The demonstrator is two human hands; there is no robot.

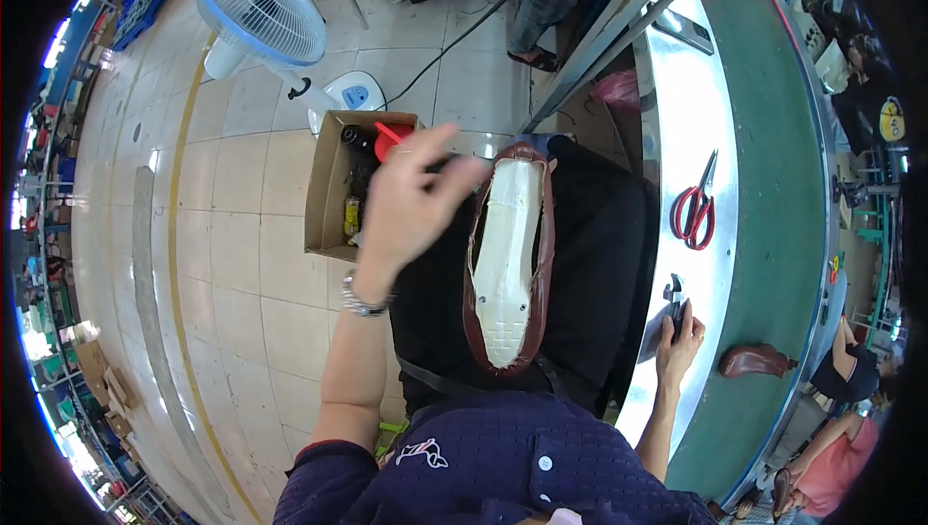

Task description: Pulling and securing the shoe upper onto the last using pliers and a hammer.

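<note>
One brown shoe (509,254) sole-up on lap (607,245), long axis near-to-far | left hand (416,198) nearer, left of far end, blurred, loosely spread | right hand (681,343) round dark tool (674,305) on bench (704,100), well right

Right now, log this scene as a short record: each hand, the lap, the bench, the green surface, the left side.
Left hand: raised beside the shoe, blurred, nothing visibly held
Right hand: grasping a dark tool
Lap: brown shoe, pale underside up
Metal bench: red-handled scissors, dark tool
Green surface: another brown shoe
Left side: open cardboard box, fan
</note>
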